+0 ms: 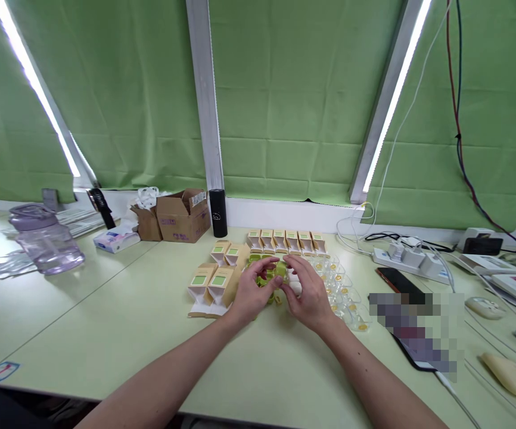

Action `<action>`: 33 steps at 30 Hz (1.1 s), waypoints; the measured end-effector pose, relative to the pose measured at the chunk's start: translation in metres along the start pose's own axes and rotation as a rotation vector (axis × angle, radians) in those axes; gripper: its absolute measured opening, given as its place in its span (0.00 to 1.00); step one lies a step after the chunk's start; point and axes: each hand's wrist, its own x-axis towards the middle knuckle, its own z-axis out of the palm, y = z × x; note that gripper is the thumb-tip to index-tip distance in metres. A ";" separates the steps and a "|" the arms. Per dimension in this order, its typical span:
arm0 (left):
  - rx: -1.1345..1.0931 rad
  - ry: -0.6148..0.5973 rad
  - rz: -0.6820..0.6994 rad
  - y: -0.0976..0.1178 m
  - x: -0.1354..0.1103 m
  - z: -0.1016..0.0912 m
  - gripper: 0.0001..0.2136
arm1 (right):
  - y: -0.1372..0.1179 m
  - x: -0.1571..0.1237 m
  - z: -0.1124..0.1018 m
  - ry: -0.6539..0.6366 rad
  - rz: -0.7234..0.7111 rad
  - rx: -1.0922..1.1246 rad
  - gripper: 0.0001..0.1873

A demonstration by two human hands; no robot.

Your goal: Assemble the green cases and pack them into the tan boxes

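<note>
My left hand [253, 293] and my right hand [310, 295] meet over the middle of the table. Between their fingertips is a small green plastic piece [280, 269], partly hidden; the fingers of both hands are curled closed around it. More green pieces [254, 258] lie behind and under my left hand. A white rounded object [294, 287] shows inside the curve of my right hand; I cannot tell whether the hand touches it. Open cardboard boxes with green labels [218, 283] stand left of my hands. Rows of clear plastic pieces with yellow centres [344, 292] lie to the right.
A row of small open boxes [286, 241] stands behind my hands. Farther back are a black cylinder [217, 213] and a brown carton [182, 217]. On the left is a purple bottle [46, 241]. On the right are a power strip [410, 262], phones [401, 285] and cables.
</note>
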 end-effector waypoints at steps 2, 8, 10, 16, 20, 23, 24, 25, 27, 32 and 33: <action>0.026 -0.009 0.020 0.001 -0.002 0.002 0.22 | 0.001 -0.002 0.004 0.003 0.015 0.034 0.30; 0.090 0.041 0.062 -0.003 -0.002 0.001 0.15 | 0.002 -0.005 0.009 0.079 0.051 0.077 0.27; 0.136 0.065 0.065 -0.007 0.000 0.000 0.13 | 0.001 -0.005 0.010 0.084 0.044 0.080 0.27; 0.133 0.057 0.044 -0.011 0.002 0.002 0.11 | 0.001 -0.007 0.010 0.088 0.029 0.083 0.25; 0.133 0.061 0.041 -0.009 0.001 0.003 0.10 | 0.002 -0.008 0.011 0.080 0.024 0.071 0.25; 0.147 0.063 0.037 -0.009 0.001 0.002 0.10 | 0.003 -0.008 0.011 0.077 0.021 0.065 0.25; 0.152 0.065 0.037 -0.009 0.001 0.002 0.10 | 0.004 -0.009 0.011 0.075 0.021 0.063 0.25; 0.156 0.066 0.038 -0.009 0.002 0.002 0.10 | 0.004 -0.009 0.011 0.072 0.020 0.061 0.25; 0.160 0.062 0.038 -0.010 0.002 0.002 0.10 | 0.004 -0.009 0.011 0.066 0.022 0.058 0.25; 0.133 0.038 0.017 -0.011 0.002 0.002 0.10 | 0.003 -0.009 0.012 0.066 0.036 0.069 0.25; 0.125 0.035 0.011 -0.012 0.002 0.002 0.10 | 0.003 -0.008 0.012 0.066 0.037 0.069 0.25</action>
